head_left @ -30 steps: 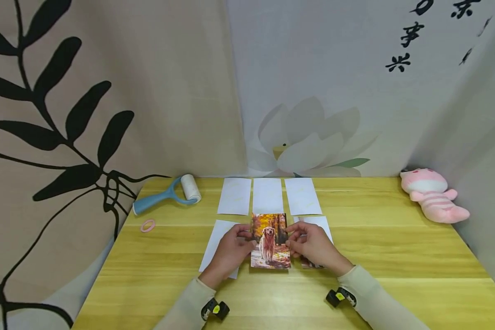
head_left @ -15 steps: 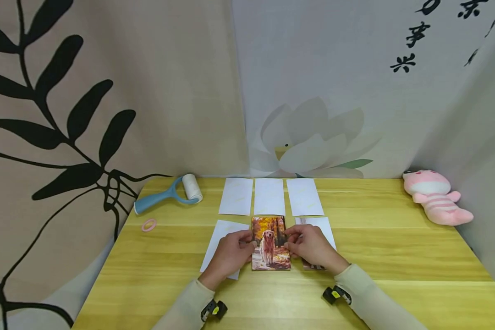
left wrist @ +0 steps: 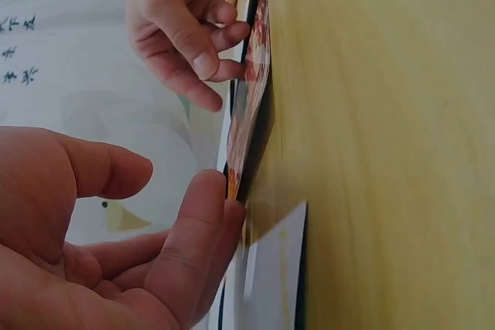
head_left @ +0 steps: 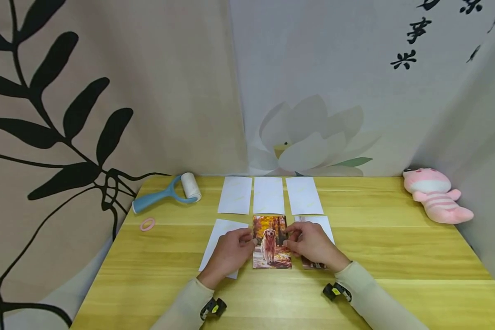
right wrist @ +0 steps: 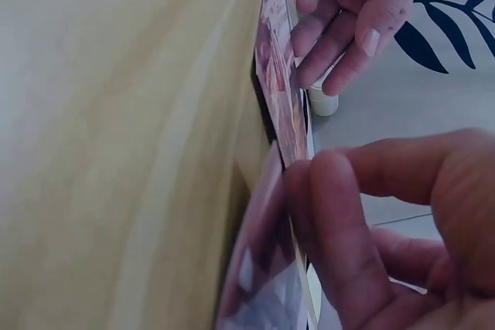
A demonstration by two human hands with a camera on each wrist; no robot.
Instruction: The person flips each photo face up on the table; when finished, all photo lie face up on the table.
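Observation:
A photo card of a golden dog among autumn leaves lies on the wooden table in the head view. My left hand is at its left edge, fingertips touching the side, thumb apart from the fingers in the left wrist view. On the opposite side my right hand has its fingertips right at the card's right edge. A white card sits partly under the left hand. Beneath the right hand is another card, pale at the top with a dark picture along its bottom; its middle is hidden.
Behind the photo, three white cards stand in a row along the table's back edge. A blue-handled lint roller and a pink ring lie at left. A pink plush toy rests at the back right.
The dog photo has come down a little toward the tabletop, level between its neighbours, and has straightened slightly. Both hands stay at its sides with only small shifts.

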